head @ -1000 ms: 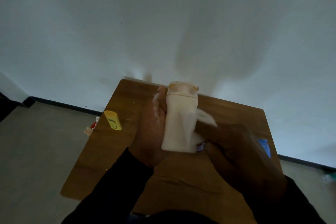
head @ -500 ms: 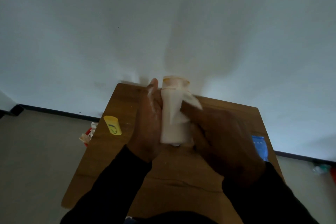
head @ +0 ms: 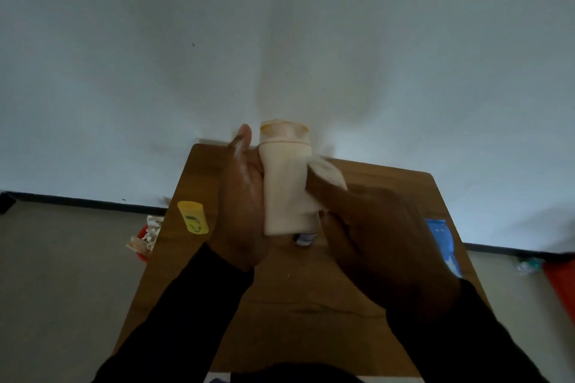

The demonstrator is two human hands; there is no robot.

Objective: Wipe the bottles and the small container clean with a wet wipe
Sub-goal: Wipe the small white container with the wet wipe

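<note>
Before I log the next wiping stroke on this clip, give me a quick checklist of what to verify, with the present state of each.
1. Cream bottle is held off the wooden table: ok; the left hand supports its side.
2. Wet wipe is against the bottle: ok, pressed on by the right hand.
3. Bottle cap is on: ok, it sits on top.
4. Bottle surface is already clean: cannot tell; the picture is dim and blurred.
5. Yellow bottle is clear of the hands: ok, it stands apart at the table's left edge.
6. Small container is wiped: cannot tell; it is mostly hidden behind the bottle.
</note>
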